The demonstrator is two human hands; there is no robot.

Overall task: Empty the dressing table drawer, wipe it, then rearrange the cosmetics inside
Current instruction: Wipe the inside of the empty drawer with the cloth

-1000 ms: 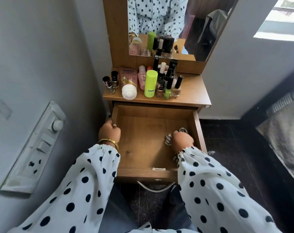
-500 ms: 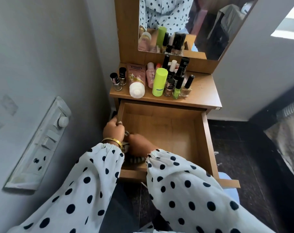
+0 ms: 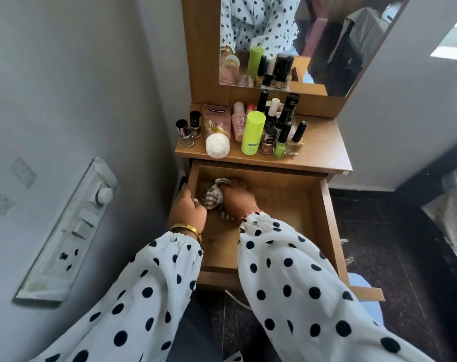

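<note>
The wooden drawer [image 3: 311, 205] of the dressing table stands pulled out, with no cosmetics inside. My right hand [image 3: 236, 198] holds a striped cloth [image 3: 213, 195] bunched against the drawer's floor in the back left corner. My left hand [image 3: 186, 209], with a gold bangle at the wrist, grips the drawer's left wall. On the tabletop [image 3: 318, 152] stand the cosmetics: a pink tube [image 3: 217, 129] on its white cap, a lime green bottle [image 3: 252, 133], a small pink bottle [image 3: 238, 121] and several nail polish bottles [image 3: 282, 139].
A mirror [image 3: 300, 40] rises behind the cosmetics. The grey wall on the left carries a switchboard [image 3: 73, 231] close to my left arm. Dark floor tiles [image 3: 392, 244] lie to the right, with a bed's edge [image 3: 454, 205] at the far right.
My right hand has swept the cloth from the drawer's right side to the front left, then up to the back left corner. My left hand has stayed on the left wall.
</note>
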